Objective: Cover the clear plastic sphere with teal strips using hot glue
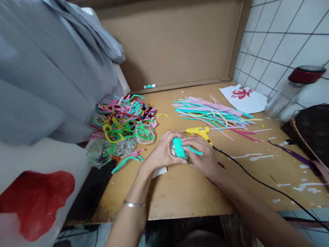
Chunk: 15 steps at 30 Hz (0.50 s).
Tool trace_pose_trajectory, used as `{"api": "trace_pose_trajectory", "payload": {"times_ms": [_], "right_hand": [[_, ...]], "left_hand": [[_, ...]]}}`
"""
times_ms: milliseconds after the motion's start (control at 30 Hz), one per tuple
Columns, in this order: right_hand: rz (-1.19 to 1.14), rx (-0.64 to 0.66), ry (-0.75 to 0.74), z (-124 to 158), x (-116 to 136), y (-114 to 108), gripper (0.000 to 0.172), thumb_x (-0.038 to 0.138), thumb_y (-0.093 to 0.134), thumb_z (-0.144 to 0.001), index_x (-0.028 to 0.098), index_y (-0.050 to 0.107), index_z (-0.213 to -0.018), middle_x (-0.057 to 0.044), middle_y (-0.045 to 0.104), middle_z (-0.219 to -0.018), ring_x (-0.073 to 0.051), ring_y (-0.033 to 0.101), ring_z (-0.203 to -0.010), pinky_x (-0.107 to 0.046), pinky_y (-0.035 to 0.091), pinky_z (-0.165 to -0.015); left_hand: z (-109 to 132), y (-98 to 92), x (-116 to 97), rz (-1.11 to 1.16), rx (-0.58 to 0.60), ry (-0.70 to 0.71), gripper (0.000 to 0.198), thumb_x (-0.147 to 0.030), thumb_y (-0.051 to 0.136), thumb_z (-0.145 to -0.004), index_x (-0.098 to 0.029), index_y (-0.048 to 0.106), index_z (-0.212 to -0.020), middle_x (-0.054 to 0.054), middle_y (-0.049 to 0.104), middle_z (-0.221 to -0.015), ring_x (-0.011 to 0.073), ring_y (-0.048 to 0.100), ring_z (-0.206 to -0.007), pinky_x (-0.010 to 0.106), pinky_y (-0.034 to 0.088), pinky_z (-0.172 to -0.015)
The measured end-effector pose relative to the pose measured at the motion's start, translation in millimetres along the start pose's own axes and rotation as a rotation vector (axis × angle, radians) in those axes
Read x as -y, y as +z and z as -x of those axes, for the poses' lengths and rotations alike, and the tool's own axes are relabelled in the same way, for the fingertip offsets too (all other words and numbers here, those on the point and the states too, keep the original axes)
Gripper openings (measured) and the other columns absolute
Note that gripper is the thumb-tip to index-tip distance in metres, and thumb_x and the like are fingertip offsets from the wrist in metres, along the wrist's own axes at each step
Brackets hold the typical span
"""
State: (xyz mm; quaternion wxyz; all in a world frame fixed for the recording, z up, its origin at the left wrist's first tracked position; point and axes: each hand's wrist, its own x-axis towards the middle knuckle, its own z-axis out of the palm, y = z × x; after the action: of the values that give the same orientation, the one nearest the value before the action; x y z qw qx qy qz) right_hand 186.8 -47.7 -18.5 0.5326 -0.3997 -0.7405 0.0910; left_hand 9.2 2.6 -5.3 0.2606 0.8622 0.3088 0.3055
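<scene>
My left hand (167,148) is wrapped around a small transparent round container with shiny contents or sides. A wide turquoise band (179,148) runs across the container, made of what looks like pipe cleaner. My right hand (201,155) presses at the container's right side, its fingers closed on a turquoise pipe cleaner (194,150) whose free end sticks out to the right. The fingertips hide where this strip meets the band. Just behind my right hand lies a yellow glue gun (198,131), its nozzle pointing left.
Bundled pastel pipe cleaners (210,111) lie behind the glue gun. On the left are a tangled pile of coloured pipe cleaners (120,120) and transparent round containers (126,146). A black cord (253,175) crosses the right side, near a glass bottle (285,96) and a brown bag (323,139).
</scene>
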Motion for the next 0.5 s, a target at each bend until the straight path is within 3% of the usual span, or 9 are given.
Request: {"api": "trace_pose_trajectory", "payload": {"times_ms": [233, 333, 400, 500], "right_hand": [[-0.008, 0.037, 0.046, -2, -3, 0, 0.018, 0.028, 0.05, -0.088, 0.024, 0.062, -0.1, -0.004, 0.07, -0.103, -0.018, 0.063, -0.1, -0.037, 0.048, -0.092], [0.11, 0.03, 0.115, 0, 6, -5, 0.018, 0.025, 0.046, -0.089, 0.021, 0.061, -0.098, -0.006, 0.069, -0.1, -0.019, 0.062, -0.099, -0.036, 0.047, -0.09], [0.317, 0.132, 0.183, 5, 19, -14, 0.018, 0.022, 0.045, -0.088, 0.019, 0.061, -0.094, -0.008, 0.068, -0.095, -0.02, 0.061, -0.094, -0.035, 0.047, -0.085], [0.717, 0.479, 0.323, 24, 40, -33, 0.015, 0.02, 0.047, -0.087, 0.015, 0.062, -0.087, -0.012, 0.066, -0.088, -0.024, 0.059, -0.088, -0.036, 0.046, -0.078]], "left_hand": [[-1, 1.8, -3, 0.071, -0.081, -0.102, 0.062, -0.032, 0.078, -0.058, -0.019, 0.048, -0.111, 0.009, 0.054, -0.117, 0.0246, 0.054, -0.11, 0.038, 0.043, -0.097], [-1, 1.5, -1, 0.097, -0.118, -0.16, 0.061, -0.032, 0.076, -0.058, -0.019, 0.048, -0.111, 0.008, 0.055, -0.115, 0.0238, 0.055, -0.108, 0.036, 0.045, -0.094], [-2, 1.6, -1, 0.099, -0.134, -0.19, 0.061, -0.032, 0.076, -0.058, -0.018, 0.048, -0.111, 0.007, 0.055, -0.114, 0.0233, 0.055, -0.107, 0.035, 0.045, -0.093], [-2, 2.4, 0, 0.078, -0.147, -0.216, 0.062, -0.031, 0.075, -0.058, -0.017, 0.048, -0.111, 0.006, 0.055, -0.113, 0.0229, 0.056, -0.104, 0.035, 0.046, -0.091]]}}
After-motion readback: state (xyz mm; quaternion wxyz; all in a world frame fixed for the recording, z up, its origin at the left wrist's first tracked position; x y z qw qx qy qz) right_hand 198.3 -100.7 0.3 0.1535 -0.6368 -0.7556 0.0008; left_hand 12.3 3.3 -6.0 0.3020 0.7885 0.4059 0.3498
